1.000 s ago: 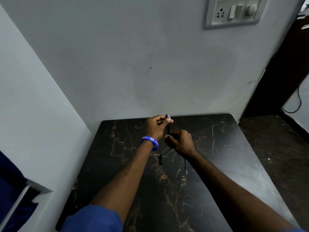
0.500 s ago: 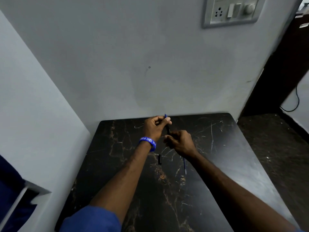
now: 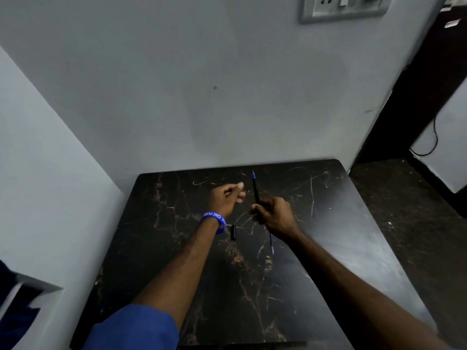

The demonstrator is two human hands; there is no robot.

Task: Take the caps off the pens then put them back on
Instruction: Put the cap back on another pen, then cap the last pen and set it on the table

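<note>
My right hand grips the lower part of a black pen and holds it upright over the table; its blue end points up. My left hand hovers just left of the pen, apart from it, with the fingers curled and motion-blurred. Whether it holds anything is unclear. A short black cap lies on the black marble table between my wrists. A thin blue pen lies on the table below my right wrist, its upper part hidden by the hand.
The table stands in a corner, with grey walls behind it and to the left. A switch panel is on the back wall. Dark floor and a black cable are to the right of the table.
My left hand has let go of the top of the pen and moved left, away from it. My right hand still holds the pen, now seen to its blue end.
</note>
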